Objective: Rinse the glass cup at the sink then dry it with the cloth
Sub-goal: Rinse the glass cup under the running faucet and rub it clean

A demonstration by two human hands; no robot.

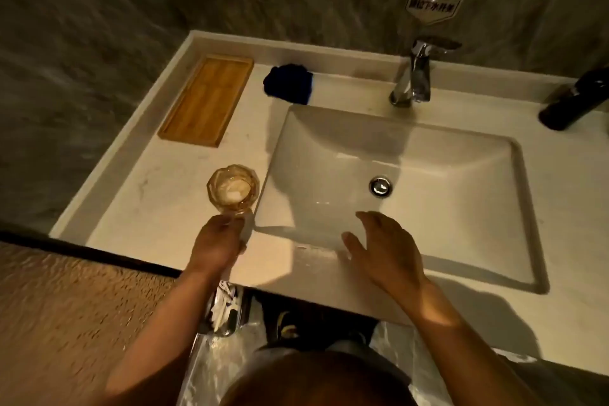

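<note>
An amber-tinted faceted glass cup [233,189] stands upright on the pale counter [148,208], just left of the sink [329,142]. My left hand [216,242] reaches it from the near side, fingers curled against its near wall. My right hand [382,250] hovers with fingers spread over the front edge of the basin and holds nothing. A dark blue cloth [289,83] lies bunched on the counter at the sink's back left corner. The chrome faucet [416,72] stands behind the basin, and no water shows from it.
A wooden tray [206,99] sits on the counter at the back left. A dark bottle [575,102] stands at the back right. The drain [380,186] sits mid-basin. A small sign [431,8] hangs on the wall above the faucet. The room is dim.
</note>
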